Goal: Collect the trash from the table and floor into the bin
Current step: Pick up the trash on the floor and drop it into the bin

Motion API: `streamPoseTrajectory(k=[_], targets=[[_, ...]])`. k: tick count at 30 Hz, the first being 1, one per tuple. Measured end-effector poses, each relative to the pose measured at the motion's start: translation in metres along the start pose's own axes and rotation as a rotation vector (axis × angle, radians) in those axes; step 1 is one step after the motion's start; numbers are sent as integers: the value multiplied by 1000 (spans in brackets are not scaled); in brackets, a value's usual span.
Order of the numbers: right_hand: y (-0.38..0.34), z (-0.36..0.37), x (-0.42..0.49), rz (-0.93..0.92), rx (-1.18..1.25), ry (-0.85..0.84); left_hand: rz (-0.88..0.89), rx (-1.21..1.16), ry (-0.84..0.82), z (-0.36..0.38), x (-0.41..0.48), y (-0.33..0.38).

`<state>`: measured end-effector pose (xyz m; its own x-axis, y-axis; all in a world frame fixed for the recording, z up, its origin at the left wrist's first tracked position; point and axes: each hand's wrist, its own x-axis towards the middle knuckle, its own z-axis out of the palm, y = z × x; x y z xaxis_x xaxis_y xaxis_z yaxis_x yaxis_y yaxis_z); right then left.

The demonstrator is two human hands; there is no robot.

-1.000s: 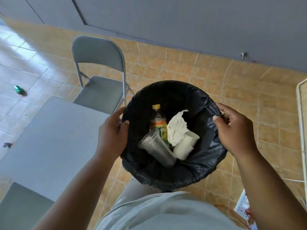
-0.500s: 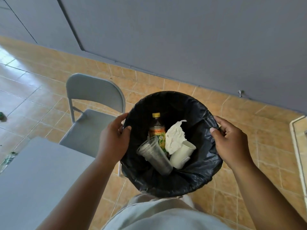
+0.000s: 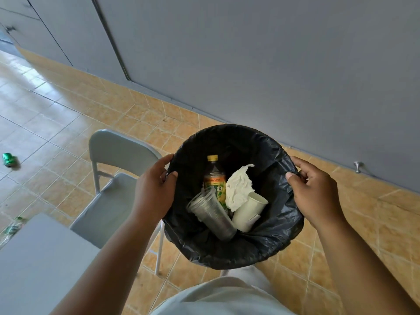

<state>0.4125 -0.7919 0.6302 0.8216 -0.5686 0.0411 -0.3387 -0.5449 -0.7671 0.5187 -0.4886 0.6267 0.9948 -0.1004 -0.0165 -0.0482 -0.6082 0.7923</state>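
Observation:
I hold a round bin point(image 3: 254, 248) lined with a black bag in front of my body, off the floor. My left hand point(image 3: 153, 192) grips its left rim and my right hand point(image 3: 316, 192) grips its right rim. Inside lie a bottle point(image 3: 213, 176) with a yellow cap, a stack of clear plastic cups point(image 3: 211, 212), a crumpled white tissue point(image 3: 238, 189) and a white paper cup point(image 3: 247, 212). A green can point(image 3: 9, 159) lies on the tiled floor at far left. Some green litter point(image 3: 13, 226) lies on the floor by the table's far edge.
A grey table point(image 3: 41, 264) fills the lower left. A grey folding chair point(image 3: 113, 178) stands between the table and the bin. A grey wall point(image 3: 250, 64) runs along the back, with a metal door stop point(image 3: 358, 167) at its foot on the right.
The view has tilted up and turned left, so more wall shows and the green can is back in sight. Both hands keep their grip on the bin's rim.

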Motion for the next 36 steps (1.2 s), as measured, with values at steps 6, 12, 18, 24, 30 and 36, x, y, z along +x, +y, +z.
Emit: streamPoseTrajectory(k=[6, 12, 18, 24, 30, 36], targets=[[1, 4, 125, -63, -9, -104, -93, 8, 50, 41, 78, 36], [-16, 17, 233, -176, -7, -192, -151, 11, 173, 62, 144, 58], [-55, 61, 321, -249, -19, -268, -221, -49, 245, 55, 215, 58], [-108, 138, 409, -284, -77, -330, -273, -124, 304, 38, 316, 26], [-177, 214, 482, -308, -100, -383, -338, -158, 382, 9, 419, -10], [-243, 284, 539, -363, -101, -445, -357, -164, 440, -39, 485, -29]])
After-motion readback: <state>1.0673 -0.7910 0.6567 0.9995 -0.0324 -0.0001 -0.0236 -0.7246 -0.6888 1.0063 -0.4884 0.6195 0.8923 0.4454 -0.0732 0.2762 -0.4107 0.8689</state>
